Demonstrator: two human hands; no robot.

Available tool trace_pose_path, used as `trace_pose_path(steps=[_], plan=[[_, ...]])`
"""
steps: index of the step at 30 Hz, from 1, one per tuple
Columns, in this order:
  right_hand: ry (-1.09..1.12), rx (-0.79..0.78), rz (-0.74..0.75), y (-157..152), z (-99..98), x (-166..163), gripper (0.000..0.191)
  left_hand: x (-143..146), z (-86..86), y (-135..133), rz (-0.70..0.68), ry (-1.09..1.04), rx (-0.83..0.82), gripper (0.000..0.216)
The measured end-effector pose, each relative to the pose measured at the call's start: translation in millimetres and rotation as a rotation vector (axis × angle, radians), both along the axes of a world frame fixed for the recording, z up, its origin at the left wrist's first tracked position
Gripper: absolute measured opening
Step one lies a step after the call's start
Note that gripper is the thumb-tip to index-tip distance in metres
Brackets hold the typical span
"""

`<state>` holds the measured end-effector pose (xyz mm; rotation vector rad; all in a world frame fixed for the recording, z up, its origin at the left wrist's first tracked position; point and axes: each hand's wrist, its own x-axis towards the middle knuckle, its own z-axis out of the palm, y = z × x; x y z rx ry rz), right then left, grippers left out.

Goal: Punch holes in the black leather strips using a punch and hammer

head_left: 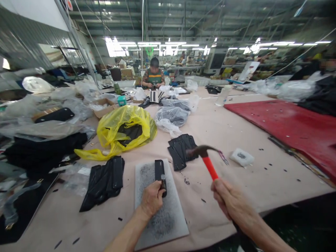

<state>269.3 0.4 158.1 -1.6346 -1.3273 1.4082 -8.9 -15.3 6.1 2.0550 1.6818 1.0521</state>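
While the left hand (152,198) holds one metal-topped tool (163,181) — the right hand (226,196) grips one hammer (210,168).

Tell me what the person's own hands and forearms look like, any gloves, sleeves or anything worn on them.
The left hand and right hand are both ungloved. The left forearm and right forearm are bare as far as they show, with no sleeve, watch or bracelet visible. Whether there are rings is hard to tell.

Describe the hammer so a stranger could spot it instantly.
Find the big red sheet on the right. Left of it and nearer, the right hand holds the hammer. Its bright orange-red handle sets it apart from the black pieces beyond.
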Motion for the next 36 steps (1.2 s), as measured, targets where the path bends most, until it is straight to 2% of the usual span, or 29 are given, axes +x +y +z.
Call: trace_pose_path(steps=[2,3,4,6,8,9,10,13,14,15,18,19,20,23,24,26,28,29,32,36], plan=[[-0.133,0.390,0.000,7,33.5,-9,0.041,0,1.1,1,-0.005,0.001,0.005,0.016],[-0.199,0.547,0.024,8,44.0,-14,0.039,0,1.6,1,-0.007,0.000,0.007,0.015],[-0.274,0.674,0.081,9,50.3,-18,0.038,0,2.0,1,-0.010,-0.001,0.007,0.015],[-0.461,0.800,0.286,8,53.6,-25,0.036,1,2.6,0,-0.012,0.000,0.004,0.015],[-0.637,0.807,0.494,6,53.7,-28,0.033,1,2.8,0,-0.006,0.006,0.002,0.015],[-0.682,0.802,0.540,5,54.9,-28,0.032,1,2.6,0,-0.004,0.008,0.004,0.015],[-0.687,0.806,0.530,4,56.9,-28,0.031,1,2.4,0,-0.002,0.010,0.006,0.015],[-0.559,0.887,0.271,2,61.6,-27,0.031,0,1.6,0,-0.010,0.010,0.007,0.013],[-0.531,0.899,0.237,2,61.3,-27,0.032,0,1.3,0,-0.010,0.011,0.007,0.012],[-0.536,0.890,0.261,2,60.5,-27,0.033,0,0.9,1,-0.010,0.013,0.009,0.012],[-0.647,0.746,0.541,5,63.1,-28,0.032,-1,-0.1,1,-0.006,0.018,0.026,0.012],[-0.650,0.703,0.562,6,66.8,-28,0.032,-1,-0.3,1,-0.007,0.015,0.031,0.013],[-0.616,0.693,0.504,7,71.1,-29,0.032,-1,-0.3,1,-0.009,0.011,0.036,0.013],[-0.391,0.826,0.178,7,75.7,-32,0.036,-1,0.9,2,-0.015,0.003,0.038,0.015],[-0.365,0.857,0.154,6,72.4,-33,0.036,-1,1.7,2,-0.017,0.005,0.036,0.016],[-0.445,0.813,0.312,5,60.7,-30,0.035,0,3.1,2,-0.020,0.009,0.035,0.018],[-0.593,0.634,0.505,6,46.9,-21,0.033,0,3.8,2,-0.025,0.006,0.036,0.020],[-0.638,0.541,0.516,7,39.7,-14,0.033,0,3.7,2,-0.024,0.002,0.036,0.020],[-0.572,0.279,0.408,11,9.4,13,0.039,-1,1.8,2,-0.012,-0.014,0.038,0.020],[-0.403,-0.037,0.275,14,-63.6,49,0.043,-2,-2.9,1,-0.004,-0.032,0.011,0.018]])
